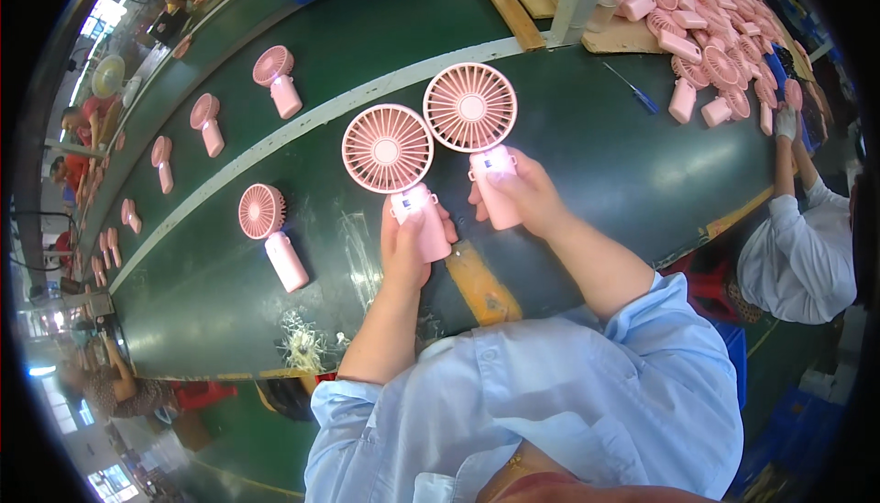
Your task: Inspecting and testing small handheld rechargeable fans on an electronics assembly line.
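Observation:
My left hand [408, 244] is closed round the handle of a pink handheld fan [387, 148], thumb on the front of the grip. In my right hand [532, 193] is a second pink handheld fan [470, 107], also gripped by its handle with the thumb on its front. Both fans stand head up, side by side, their round grilles touching or nearly so. Each handle has a small lit spot near its top. Another pink fan [286, 261] lies on the green table [348, 260] to the left of my left hand.
Several pink fans [278, 81] lie in a row beyond a pale rail [367, 99]. A large heap of pink fans [724, 44] fills the far right, with a screwdriver [642, 98] nearby. A co-worker [796, 246] in white reaches toward it. Yellow tape [481, 287] marks the near table.

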